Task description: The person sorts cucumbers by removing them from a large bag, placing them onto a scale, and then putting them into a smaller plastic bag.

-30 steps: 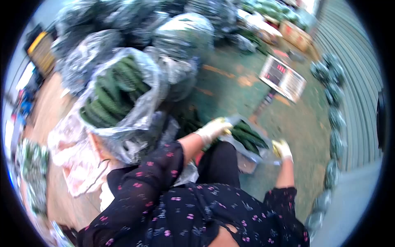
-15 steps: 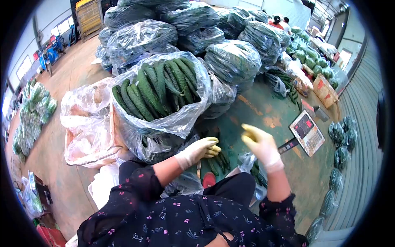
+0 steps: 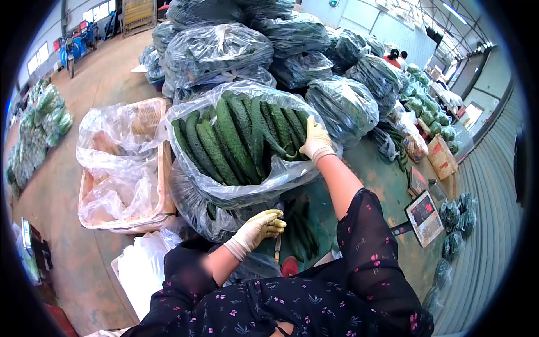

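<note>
A large clear plastic bag [image 3: 252, 194] stands open before me, packed with long dark green cucumbers [image 3: 224, 135]. My gloved right hand [image 3: 316, 137] is at its right side, its fingers curled against the outermost cucumber; part of the grip is hidden. Below the bag's near edge, my gloved left hand [image 3: 257, 230] hovers with loosely bent fingers, thumb apart, nothing visible in it. Beneath and right of that hand, more cucumbers [image 3: 303, 233] lie on the green floor. A thin tool with a light handle [image 3: 277, 250], perhaps a knife, points up near my red shoe [image 3: 289, 267].
Left of the bag sits a plastic-lined crate [image 3: 165, 191]. Filled cucumber bags [image 3: 219, 53] are piled behind. A digital scale [image 3: 424, 218] stands at right, with small bagged bundles [image 3: 452, 244] along the wall. People [image 3: 394, 58] are far back; a blue vehicle [image 3: 81, 45] is at upper left.
My right hand has swung up and left from above the floor to the right side of the cucumber bag. My left hand is slightly lower in view, similarly bent. The view has shifted.
</note>
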Available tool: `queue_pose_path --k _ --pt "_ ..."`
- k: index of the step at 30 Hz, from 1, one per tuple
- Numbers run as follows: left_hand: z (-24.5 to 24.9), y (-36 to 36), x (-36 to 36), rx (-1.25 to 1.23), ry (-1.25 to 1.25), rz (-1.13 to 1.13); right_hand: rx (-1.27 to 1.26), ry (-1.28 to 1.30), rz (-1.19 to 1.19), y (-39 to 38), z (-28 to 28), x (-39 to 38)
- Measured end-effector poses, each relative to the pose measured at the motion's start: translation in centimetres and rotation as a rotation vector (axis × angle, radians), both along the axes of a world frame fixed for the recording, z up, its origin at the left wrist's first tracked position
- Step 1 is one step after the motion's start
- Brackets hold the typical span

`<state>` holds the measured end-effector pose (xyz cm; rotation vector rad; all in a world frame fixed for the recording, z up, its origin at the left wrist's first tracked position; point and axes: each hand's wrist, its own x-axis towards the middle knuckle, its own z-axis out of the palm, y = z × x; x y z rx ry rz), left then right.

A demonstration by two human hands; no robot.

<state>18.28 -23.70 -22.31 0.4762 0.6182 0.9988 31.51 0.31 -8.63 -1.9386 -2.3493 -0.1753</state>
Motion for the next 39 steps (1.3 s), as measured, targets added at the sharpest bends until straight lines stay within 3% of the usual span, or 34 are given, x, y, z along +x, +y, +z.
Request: queue_pose_path --k 7,11,15,19,21,25,30,31,35,39 --pt "1.2 -0.7 -2.0 0.026 -0.026 0.020 -0.061 -0.216 0.002 0.7 2.3 -1.6" --pt "1.1 -1.0 -2.4 0.046 -0.041 0.030 -0.096 0.079 -0.024 1.1 3.0 -1.6" --pt "1.6 -1.2 -2.5 0.073 -0.061 0.016 -0.303 0.534 0.078 1.5 5.1 -0.7" --pt "2.2 -1.1 -2.7 0.110 -0.072 0.017 -0.543 1.170 0.086 2.0 4.4 0.7" --pt "2.7 -1.0 -2.8 0.224 -0.070 0.016 -0.500 1.306 0.060 -1.1 5.0 1.2" --pt "4.9 -2.0 -3.4 0.356 -0.100 -0.011 -0.527 1.452 0.328 -4.0 2.6 4.2" --pt "8.1 -2.9 -5.6 0.537 -0.114 0.076 -0.488 1.486 0.737 -9.8 2.9 3.7" --pt "8.7 -2.6 -5.6 0.498 -0.090 0.236 -0.395 1.413 0.796 -10.4 2.3 3.7" --pt "12.6 -2.4 -6.7 0.483 0.086 0.545 -0.503 1.439 0.897 -17.9 3.6 1.1" --pt "13.2 -3.4 -6.7 0.436 -0.050 0.613 -0.565 1.362 0.807 -23.5 1.7 0.3"
